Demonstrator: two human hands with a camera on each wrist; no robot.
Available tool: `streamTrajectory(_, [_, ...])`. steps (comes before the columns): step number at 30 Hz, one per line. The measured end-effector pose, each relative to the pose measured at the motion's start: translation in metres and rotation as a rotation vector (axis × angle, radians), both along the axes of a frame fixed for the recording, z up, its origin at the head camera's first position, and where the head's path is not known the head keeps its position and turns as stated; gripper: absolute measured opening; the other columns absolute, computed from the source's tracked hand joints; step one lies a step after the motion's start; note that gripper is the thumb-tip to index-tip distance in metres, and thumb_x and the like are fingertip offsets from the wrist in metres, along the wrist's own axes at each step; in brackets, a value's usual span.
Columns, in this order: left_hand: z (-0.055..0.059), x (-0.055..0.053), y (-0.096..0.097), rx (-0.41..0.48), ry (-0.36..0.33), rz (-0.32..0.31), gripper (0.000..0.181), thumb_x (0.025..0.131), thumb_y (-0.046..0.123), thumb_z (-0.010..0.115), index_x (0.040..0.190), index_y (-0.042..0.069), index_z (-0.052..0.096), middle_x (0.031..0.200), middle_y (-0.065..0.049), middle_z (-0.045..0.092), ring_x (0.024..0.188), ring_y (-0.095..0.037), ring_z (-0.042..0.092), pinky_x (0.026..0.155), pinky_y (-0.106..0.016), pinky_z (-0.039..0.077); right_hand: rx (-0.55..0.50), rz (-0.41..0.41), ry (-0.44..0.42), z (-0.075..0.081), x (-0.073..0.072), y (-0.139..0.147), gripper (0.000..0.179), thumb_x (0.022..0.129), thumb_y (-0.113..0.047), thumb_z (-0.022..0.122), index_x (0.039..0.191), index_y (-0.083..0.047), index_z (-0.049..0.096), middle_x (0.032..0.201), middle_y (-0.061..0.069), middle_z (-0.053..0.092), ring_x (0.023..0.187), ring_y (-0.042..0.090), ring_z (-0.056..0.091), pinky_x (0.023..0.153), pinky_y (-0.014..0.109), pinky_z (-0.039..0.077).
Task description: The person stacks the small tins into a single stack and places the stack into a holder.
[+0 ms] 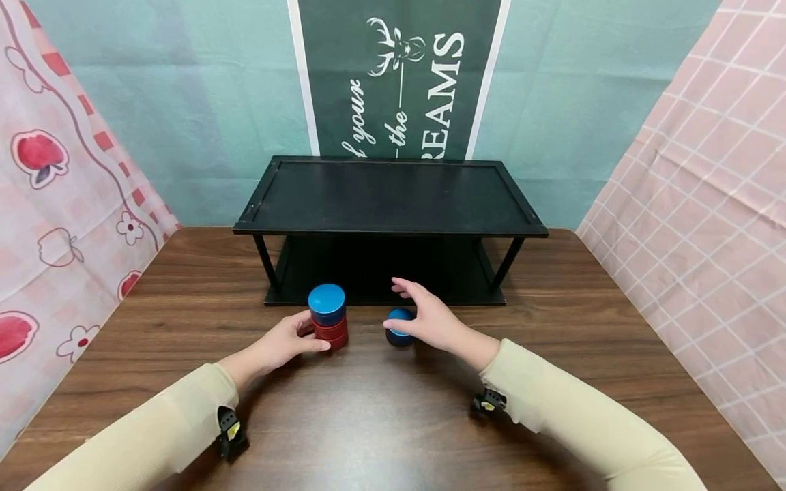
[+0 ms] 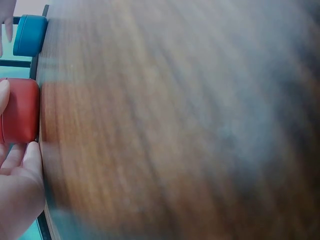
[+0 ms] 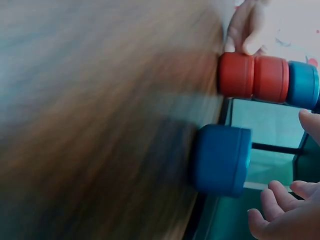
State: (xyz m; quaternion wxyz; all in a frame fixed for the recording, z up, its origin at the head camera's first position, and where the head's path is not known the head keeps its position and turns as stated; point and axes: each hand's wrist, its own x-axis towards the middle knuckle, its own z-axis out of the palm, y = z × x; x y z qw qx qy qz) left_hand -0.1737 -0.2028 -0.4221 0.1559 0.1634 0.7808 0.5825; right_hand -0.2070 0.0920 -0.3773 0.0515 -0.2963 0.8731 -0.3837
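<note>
Two red round tins (image 1: 331, 332) with a blue round tin (image 1: 327, 299) on top form an upright stack on the table, left of centre. My left hand (image 1: 279, 346) grips the stack low down, thumb in front and fingers at the side. In the right wrist view that grip is on the lower red tin (image 3: 236, 75). Another blue tin (image 1: 400, 315) stands alone on the table, right of the stack. Over it, my right hand (image 1: 437, 323) is spread, thumb and fingers well apart. The right wrist view shows these fingers apart from the lone blue tin (image 3: 220, 161).
Behind the tins stands a black two-tier shelf (image 1: 387, 198), its lower board near the tabletop and thin posts at its ends. The wooden table (image 1: 344, 423) runs between patterned cloths at left and right. A green cloth (image 1: 215, 116) hangs at the back.
</note>
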Motion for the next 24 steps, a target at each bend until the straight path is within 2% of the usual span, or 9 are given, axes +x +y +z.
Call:
streamTrajectory(4, [0.0, 0.0, 0.001, -0.003, 0.002, -0.002, 0.062, 0.084, 0.016, 0.07, 0.136, -0.002, 0.041, 0.132, -0.019, 0.05, 0.127, -0.033, 0.04, 0.104, -0.047, 0.033, 0.026, 0.003, -0.028, -0.004, 0.004, 0.011, 0.077, 0.084, -0.027, 0.071, 0.142, 0.0, 0.03, 0.136, 0.015, 0.044, 0.122, 0.029, 0.044, 0.097, 0.045, 0.041])
streamTrajectory(11, [0.001, 0.0, 0.001, -0.013, 0.002, -0.003, 0.061, 0.085, 0.016, 0.069, 0.136, -0.002, 0.041, 0.132, -0.019, 0.049, 0.128, -0.034, 0.039, 0.104, -0.048, 0.031, 0.044, 0.008, -0.127, -0.013, 0.008, 0.019, 0.083, 0.08, -0.026, 0.074, 0.143, 0.001, 0.027, 0.138, 0.019, 0.041, 0.124, 0.032, 0.043, 0.1, 0.046, 0.038])
streamTrajectory(16, [0.003, 0.001, 0.0, -0.025, 0.004, -0.004, 0.062, 0.085, 0.017, 0.069, 0.136, -0.002, 0.04, 0.133, -0.019, 0.049, 0.128, -0.034, 0.039, 0.104, -0.049, 0.031, 0.101, 0.004, -0.141, -0.02, 0.007, 0.02, 0.083, 0.079, -0.022, 0.076, 0.143, 0.003, 0.028, 0.14, 0.022, 0.038, 0.126, 0.034, 0.041, 0.102, 0.047, 0.035])
streamTrajectory(24, [0.003, 0.002, 0.001, -0.038, -0.004, 0.001, 0.062, 0.085, 0.018, 0.069, 0.136, -0.002, 0.04, 0.133, -0.019, 0.049, 0.128, -0.035, 0.039, 0.105, -0.05, 0.03, 0.105, -0.057, -0.12, -0.027, 0.005, 0.017, 0.064, 0.08, -0.021, 0.074, 0.134, -0.002, 0.045, 0.125, 0.018, 0.054, 0.111, 0.029, 0.053, 0.092, 0.045, 0.045])
